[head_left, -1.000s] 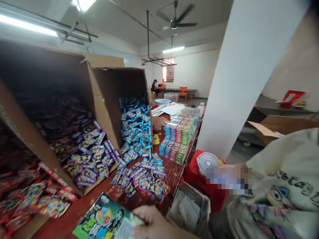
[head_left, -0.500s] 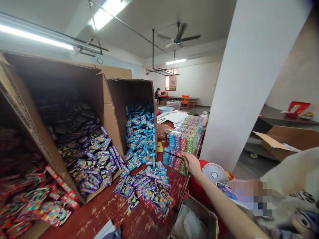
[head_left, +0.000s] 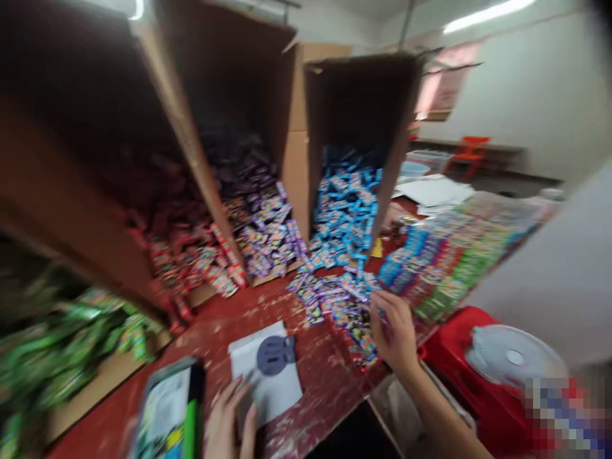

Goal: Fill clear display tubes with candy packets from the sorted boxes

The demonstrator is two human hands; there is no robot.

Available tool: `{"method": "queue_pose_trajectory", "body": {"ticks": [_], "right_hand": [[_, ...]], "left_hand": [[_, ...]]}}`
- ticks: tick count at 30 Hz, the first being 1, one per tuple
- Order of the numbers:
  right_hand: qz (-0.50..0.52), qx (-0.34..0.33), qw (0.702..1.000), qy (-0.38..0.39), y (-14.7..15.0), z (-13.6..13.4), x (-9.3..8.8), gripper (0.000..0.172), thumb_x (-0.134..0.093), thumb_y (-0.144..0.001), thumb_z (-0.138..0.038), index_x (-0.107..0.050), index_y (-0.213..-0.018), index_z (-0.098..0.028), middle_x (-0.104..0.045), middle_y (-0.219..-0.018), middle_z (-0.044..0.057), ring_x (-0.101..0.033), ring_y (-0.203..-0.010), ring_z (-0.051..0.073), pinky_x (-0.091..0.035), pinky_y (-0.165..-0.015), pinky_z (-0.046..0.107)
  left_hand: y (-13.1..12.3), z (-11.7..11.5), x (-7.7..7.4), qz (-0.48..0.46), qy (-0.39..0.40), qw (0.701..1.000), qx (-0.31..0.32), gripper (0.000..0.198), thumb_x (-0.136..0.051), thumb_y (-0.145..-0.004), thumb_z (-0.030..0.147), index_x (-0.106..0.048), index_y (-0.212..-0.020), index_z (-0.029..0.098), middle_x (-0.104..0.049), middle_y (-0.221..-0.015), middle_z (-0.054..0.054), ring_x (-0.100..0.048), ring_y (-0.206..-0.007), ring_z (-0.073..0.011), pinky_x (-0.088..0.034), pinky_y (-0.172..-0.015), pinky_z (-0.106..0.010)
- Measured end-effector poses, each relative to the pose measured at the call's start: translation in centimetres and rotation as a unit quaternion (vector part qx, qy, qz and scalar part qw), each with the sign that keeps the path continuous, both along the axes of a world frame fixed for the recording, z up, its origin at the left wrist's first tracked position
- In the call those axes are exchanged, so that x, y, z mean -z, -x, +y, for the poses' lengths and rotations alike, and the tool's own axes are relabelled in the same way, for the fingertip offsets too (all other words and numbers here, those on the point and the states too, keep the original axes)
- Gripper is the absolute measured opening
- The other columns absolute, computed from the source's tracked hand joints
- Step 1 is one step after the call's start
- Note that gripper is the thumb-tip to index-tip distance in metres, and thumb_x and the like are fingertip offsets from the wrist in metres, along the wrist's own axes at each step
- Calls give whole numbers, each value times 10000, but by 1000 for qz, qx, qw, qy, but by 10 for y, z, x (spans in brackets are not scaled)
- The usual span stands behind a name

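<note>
My left hand (head_left: pixel 232 417) is low in the view, fingers apart and nothing seen in them. It is over the near edge of a white paper pad (head_left: pixel 280 405) with a dark round shape on it; whether it touches the pad I cannot tell. My right hand (head_left: pixel 396 331) is at the right side of a loose pile of small purple, blue and red packets (head_left: pixel 332 296) on the red table. Its thumb and fingers are apart, somewhat blurred, with packets showing in the gap. Beyond it stand neat rows of stacked packets (head_left: pixel 442 261) in blue, red and green.
Cardboard boxes on their sides spill green packets (head_left: pixel 71 357), red packets (head_left: pixel 191 255), purple packets (head_left: pixel 268 229) and blue packets (head_left: pixel 347 210). A clear-lidded case (head_left: pixel 165 408) lies at the near left. A red bin (head_left: pixel 454 338) and a fan (head_left: pixel 516 357) stand right of the table.
The view has turned left and down. My right hand has left the stacked rows, where it held a strip of packets, and is now at the loose pile. My left hand has come into view.
</note>
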State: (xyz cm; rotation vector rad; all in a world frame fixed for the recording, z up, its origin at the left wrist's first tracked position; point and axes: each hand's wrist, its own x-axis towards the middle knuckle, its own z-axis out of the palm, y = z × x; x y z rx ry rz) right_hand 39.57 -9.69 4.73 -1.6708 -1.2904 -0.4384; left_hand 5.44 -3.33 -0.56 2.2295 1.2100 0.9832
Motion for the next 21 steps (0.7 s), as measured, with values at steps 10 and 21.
{"method": "queue_pose_trajectory", "body": {"ticks": [10, 21], "right_hand": [[90, -323, 898, 287, 146, 149, 2, 119, -595, -698, -63, -644, -694, -172, -650, -749, 23, -608, -676, 140, -464, -664, 227], [232, -339, 871, 271, 135, 7, 32, 170, -471, -868, -225, -596, -764, -175, -613, -723, 18, -575, -690, 143, -428, -651, 226]], "left_hand": [[-20, -8, 41, 262, -139, 955, -21, 595, -505, -844, 385, -328, -1361, 149, -342, -1432, -191, -242, -1336, -344, -325, -999, -594], [46, 22, -31, 141, -37, 960, -238, 615, -506, -805, 504, -404, -1236, 78, -458, -1277, -216, -401, -1235, -332, -347, -1009, -471]]}}
